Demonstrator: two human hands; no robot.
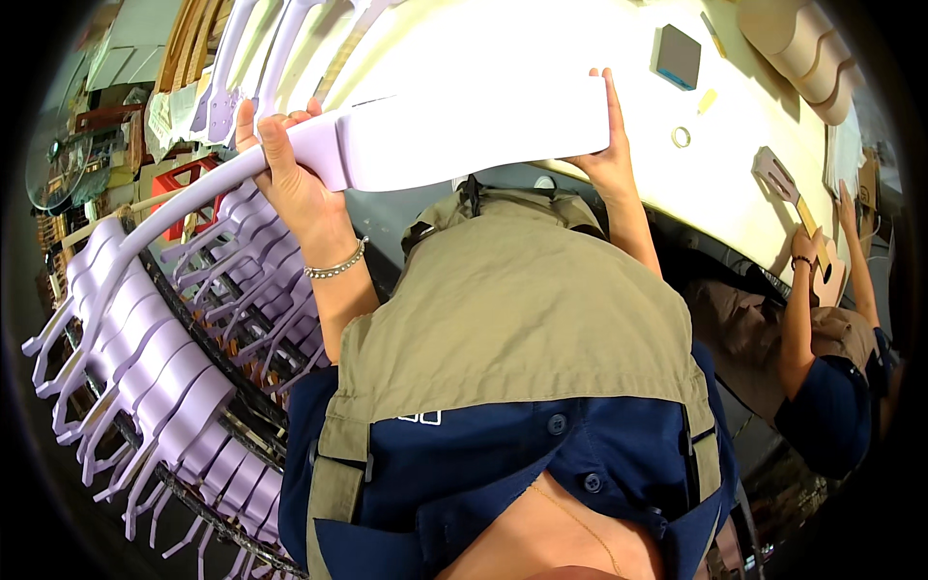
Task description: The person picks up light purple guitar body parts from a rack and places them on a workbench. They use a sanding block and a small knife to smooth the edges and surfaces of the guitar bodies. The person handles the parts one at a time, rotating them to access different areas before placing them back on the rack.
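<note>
A lilac guitar (474, 140) is turned edge-on in front of me, its pale side overexposed and its neck sweeping out to the lower left. My left hand (295, 184) is closed around the neck close to where it meets the body, thumb up and other fingers partly hidden behind. At the opposite end, my right hand (611, 159) grips the bottom of the body, palm against it and fingertips showing above the edge. Its strings, if there are any, cannot be seen.
Racks of lilac instruments (159, 358) crowd my left. A bright worktable (667, 164) lies beyond, with a dark block (679, 56), a tape roll (681, 137) and more lilac necks (275, 58). To the right, a co-worker's hands (804, 246) hold a wooden instrument (828, 271). Stacked pale bodies (797, 53) stand far right.
</note>
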